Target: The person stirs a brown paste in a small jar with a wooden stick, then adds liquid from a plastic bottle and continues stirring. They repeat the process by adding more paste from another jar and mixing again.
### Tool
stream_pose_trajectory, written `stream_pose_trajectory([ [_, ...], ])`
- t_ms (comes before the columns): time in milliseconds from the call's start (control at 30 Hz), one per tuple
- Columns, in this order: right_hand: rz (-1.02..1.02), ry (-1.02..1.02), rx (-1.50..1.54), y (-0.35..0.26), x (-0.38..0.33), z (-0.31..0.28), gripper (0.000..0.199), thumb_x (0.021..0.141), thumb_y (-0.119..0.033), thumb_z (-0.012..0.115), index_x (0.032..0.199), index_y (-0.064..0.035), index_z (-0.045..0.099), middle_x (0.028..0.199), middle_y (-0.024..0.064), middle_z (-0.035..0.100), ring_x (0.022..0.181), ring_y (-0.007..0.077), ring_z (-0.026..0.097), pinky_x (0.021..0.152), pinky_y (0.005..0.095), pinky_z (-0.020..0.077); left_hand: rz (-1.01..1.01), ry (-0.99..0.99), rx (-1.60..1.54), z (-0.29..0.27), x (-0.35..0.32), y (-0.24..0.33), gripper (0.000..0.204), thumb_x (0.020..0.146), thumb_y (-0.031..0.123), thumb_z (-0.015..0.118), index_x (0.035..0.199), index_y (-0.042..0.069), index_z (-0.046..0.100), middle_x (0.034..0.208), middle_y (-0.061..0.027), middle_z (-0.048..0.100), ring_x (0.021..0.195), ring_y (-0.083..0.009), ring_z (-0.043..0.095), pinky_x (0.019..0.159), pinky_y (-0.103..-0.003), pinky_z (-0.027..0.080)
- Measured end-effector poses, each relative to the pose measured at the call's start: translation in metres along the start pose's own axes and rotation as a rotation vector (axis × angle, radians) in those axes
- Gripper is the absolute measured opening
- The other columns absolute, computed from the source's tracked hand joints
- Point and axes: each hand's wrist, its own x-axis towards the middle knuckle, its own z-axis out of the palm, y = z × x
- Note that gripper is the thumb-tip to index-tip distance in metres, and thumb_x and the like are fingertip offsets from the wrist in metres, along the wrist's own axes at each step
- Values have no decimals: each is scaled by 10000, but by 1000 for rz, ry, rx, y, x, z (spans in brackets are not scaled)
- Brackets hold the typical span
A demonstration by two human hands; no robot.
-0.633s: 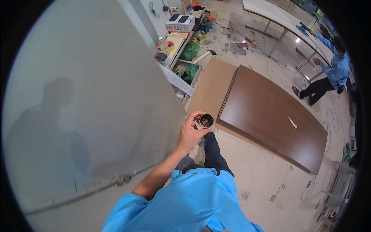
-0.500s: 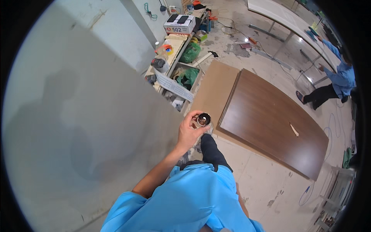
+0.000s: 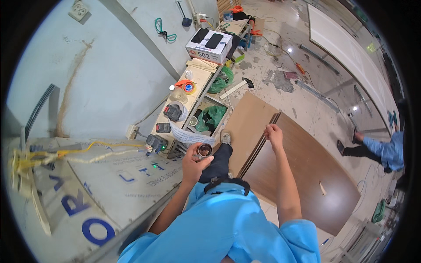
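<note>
My left hand is closed around a small round cup, its open top facing up and dark brown stuff inside. My right hand is raised over the edge of a stack of brown wood-look panels, its fingers pinched together. Whatever the pinch holds, if anything, is too small to make out. Beyond the cup stands a narrow bench bearing a clear bottle, an orange tape roll and a black tool battery. A pale paper strip hangs off its near end.
Brown cardboard lies under the panels, and a wood sliver rests on top. At the left, a printed sheet surface carries yellow cables. A white box holds two phones. To the right, another person stands beside a long white table.
My view has swung left, away from a large grey panel. The cup in my left hand sits lower and further left. My right hand has come into view with pinched fingers.
</note>
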Motion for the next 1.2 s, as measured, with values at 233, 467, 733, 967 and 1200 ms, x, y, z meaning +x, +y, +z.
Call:
stream_pose_trajectory([
  [233,149,-283,-240,-36,124,96,224,1046,-238,647,1092,-28,711,879,75,728,727,142,684,611,298,554,6,184,37,22,143,33,583,826,64,885,1355,92,640,1160,-13,742,1024,-102,691,825,-282,522],
  [467,247,-416,-370,-56,234,115,266,1046,-250,654,1122,-1,708,847,88,729,675,160,683,579,312,564,-67,248,84,45,221,67,573,811,84,897,1334,112,666,1214,-12,743,1048,-91,688,809,-266,492],
  [733,-9,-719,-1050,-30,375,131,324,957,-280,689,1101,8,717,976,228,778,830,354,765,765,453,600,-348,425,-6,117,226,57,583,808,102,901,1347,129,681,1224,-21,734,1090,-143,676,854,-309,542],
  [967,-176,-1018,-1273,17,376,220,369,936,-333,712,1178,-55,699,1077,243,772,1066,448,730,934,546,570,-521,538,-190,153,216,17,642,814,9,890,1403,99,650,1302,-31,725,1096,-135,682,868,-282,545],
  [1200,-369,-1167,-1114,41,297,291,518,921,-314,753,1335,-35,616,1075,223,761,1030,434,734,897,522,572,-573,628,-198,130,184,-9,621,814,11,891,1381,102,654,1296,-39,730,1098,-145,691,886,-294,543],
])
